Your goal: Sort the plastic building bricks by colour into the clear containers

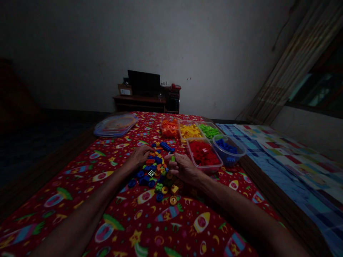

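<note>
A mixed heap of toy building bricks in blue, orange, yellow and green lies on the red patterned cloth, with small wheel-shaped pieces at its near edge. My right hand, on the heap's right side, pinches a small green brick between thumb and fingers. At the far left edge of the heap is my left hand, palm down, its fingers loosely bent and apart over the bricks. I see nothing held in it, though its fingertips are partly hidden. A long blue brick lies between the hands, farther back.
Behind and right of the heap stand clear tubs of sorted bricks: orange, yellow, green, red and blue. Stacked clear lids lie at the back left. A monitor stands on a desk by the wall.
</note>
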The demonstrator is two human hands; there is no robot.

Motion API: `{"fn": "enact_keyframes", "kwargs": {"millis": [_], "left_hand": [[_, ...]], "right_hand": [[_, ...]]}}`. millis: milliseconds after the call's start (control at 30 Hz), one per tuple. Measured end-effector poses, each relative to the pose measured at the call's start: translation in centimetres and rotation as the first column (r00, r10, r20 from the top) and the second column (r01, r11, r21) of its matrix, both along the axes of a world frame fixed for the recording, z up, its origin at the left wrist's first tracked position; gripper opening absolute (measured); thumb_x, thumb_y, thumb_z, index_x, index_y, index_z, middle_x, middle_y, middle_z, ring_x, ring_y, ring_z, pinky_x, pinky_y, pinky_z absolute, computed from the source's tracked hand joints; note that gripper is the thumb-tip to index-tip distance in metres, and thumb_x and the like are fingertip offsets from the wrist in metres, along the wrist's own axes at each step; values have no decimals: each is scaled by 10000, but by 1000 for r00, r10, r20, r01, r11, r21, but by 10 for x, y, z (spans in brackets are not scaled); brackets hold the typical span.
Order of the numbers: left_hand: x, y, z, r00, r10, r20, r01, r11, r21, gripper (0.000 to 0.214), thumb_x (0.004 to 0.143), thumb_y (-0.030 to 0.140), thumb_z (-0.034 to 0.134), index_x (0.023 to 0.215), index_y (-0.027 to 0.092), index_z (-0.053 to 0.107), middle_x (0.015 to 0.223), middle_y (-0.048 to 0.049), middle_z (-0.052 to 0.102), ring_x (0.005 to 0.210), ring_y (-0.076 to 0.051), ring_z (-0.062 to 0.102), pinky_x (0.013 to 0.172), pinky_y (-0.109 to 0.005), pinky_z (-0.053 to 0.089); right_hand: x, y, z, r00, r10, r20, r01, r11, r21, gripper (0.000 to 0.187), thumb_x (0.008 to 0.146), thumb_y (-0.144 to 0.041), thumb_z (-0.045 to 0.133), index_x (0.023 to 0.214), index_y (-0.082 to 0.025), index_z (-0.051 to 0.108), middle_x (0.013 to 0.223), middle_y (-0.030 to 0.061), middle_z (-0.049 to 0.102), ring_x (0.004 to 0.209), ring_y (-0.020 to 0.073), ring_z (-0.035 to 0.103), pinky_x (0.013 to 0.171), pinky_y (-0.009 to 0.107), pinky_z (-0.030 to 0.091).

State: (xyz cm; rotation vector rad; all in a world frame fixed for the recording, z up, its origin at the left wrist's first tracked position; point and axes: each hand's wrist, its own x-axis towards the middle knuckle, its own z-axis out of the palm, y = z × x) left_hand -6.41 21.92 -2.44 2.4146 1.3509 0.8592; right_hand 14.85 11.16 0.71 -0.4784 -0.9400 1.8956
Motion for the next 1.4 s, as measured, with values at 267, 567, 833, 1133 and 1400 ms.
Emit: {"fn": "enact_keyframes", "kwargs": {"millis": [267,567,833,1133,1400], "left_hand": [[2,-2,4,1000,21,21,-21,1000,-17,372,750,286,374,860,194,717,959,-80,693,908,-237,635,854,-359,491],[2,-1,2,1000,18,7,-18,1000,-7,367,753,294,369,845,196,711,952,-84,693,900,-239,634,849,-378,495],[3,-5,6,1000,16,10,-16,1000,-13,374,762,291,367,865,188,712,955,-95,697,896,-242,640,845,-370,496],[-1,2,-1,1000,-3,15,3,1000,3,382,747,309,370,869,189,712,948,-80,700,900,-241,635,829,-357,494],[-4,5,-6,999,26,46,-26,1000,0,367,746,339,375,839,204,703,945,-79,703,887,-248,640,836,-357,489]], "right_hand": [[6,-4,6,999,35,11,-35,999,7,256,721,-349,708,842,-143,617,590,-57,319,522,58,269,438,147,224],[4,-4,3,999,-12,31,12,1000,1,296,645,-357,772,757,-159,583,584,-49,399,546,62,380,441,147,269],[1,-4,1,998,-34,60,32,999,22,317,656,-397,773,745,-151,594,548,-53,418,521,59,403,441,157,283],[29,18,31,821,-378,427,226,903,364,308,689,-409,701,868,-159,694,678,-8,612,567,70,489,520,186,382],[142,100,90,-193,-722,664,8,676,737,286,718,-98,504,883,-61,735,680,58,666,637,131,583,591,214,418]]}}
